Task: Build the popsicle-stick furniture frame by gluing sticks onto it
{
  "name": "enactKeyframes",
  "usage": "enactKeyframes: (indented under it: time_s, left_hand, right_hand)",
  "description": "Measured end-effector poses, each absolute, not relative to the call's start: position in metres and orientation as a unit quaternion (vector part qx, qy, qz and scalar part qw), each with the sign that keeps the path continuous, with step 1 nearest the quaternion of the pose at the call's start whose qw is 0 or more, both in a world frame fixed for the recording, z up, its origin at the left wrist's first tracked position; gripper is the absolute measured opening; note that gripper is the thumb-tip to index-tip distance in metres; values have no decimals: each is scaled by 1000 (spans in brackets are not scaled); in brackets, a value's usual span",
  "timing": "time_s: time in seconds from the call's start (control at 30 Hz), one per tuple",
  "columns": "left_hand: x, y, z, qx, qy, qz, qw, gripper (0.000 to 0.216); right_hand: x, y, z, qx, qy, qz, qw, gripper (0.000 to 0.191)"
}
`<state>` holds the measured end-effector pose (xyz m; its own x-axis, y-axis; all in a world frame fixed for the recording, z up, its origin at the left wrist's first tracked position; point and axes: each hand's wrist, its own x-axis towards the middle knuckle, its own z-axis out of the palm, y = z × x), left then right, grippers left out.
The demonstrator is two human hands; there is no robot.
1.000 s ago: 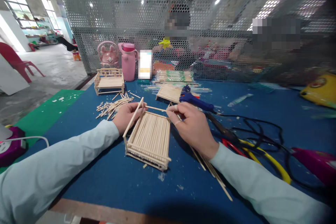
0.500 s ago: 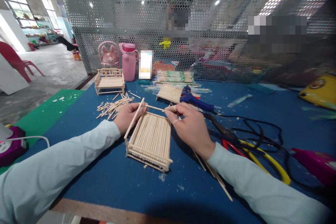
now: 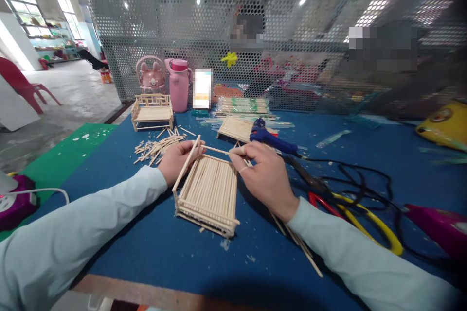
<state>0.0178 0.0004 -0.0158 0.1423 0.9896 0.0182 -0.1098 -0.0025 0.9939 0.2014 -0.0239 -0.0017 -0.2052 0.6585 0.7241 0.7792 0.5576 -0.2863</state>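
A small frame of thin wooden sticks [image 3: 209, 193] lies on the blue mat in front of me. My left hand [image 3: 177, 160] is closed around its far left corner, where a side stick rises at a slant. My right hand [image 3: 264, 177] pinches one thin stick [image 3: 216, 150] by its right end and holds it level across the frame's far edge, its left end at my left hand. Several long loose sticks [image 3: 294, 240] lie under my right wrist.
A blue glue gun [image 3: 272, 139] with black cable lies just beyond my right hand. Yellow-handled pliers [image 3: 359, 214] lie at the right. A pile of cut sticks [image 3: 155, 148], a finished stick bench [image 3: 152, 112], a second stick panel [image 3: 236, 128] and pink bottles [image 3: 179, 85] stand farther back, before a perforated screen.
My right hand has drawn slightly left and nearer the frame, bringing the single stick lower onto its far edge. My left hand has stayed put.
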Motion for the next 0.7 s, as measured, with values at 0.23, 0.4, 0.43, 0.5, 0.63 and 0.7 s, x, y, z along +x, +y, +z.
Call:
enactKeyframes:
  time_s: [0.23, 0.4, 0.43, 0.5, 0.63, 0.7]
  left_hand:
    - [20, 3, -18, 513, 413, 506, 557, 23]
    - [21, 2, -19, 498, 409, 506, 573, 28]
    - [21, 1, -19, 499, 410, 504, 573, 29]
    - [21, 0, -18, 497, 416, 503, 572, 30]
    - [21, -1, -17, 498, 425, 506, 561, 31]
    - [21, -1, -17, 507, 429, 505, 552, 32]
  right_hand:
    - [201, -24, -2, -473, -774, -47, 419, 12]
    - [211, -30, 0, -515, -754, -18, 408, 31]
    - [214, -31, 0, -524, -747, -14, 409, 34]
    - [220, -33, 1, -531, -741, -12, 410, 29]
    - [225, -34, 2, -512, -760, -15, 401, 9]
    - [224, -34, 2, -498, -771, -28, 395, 13]
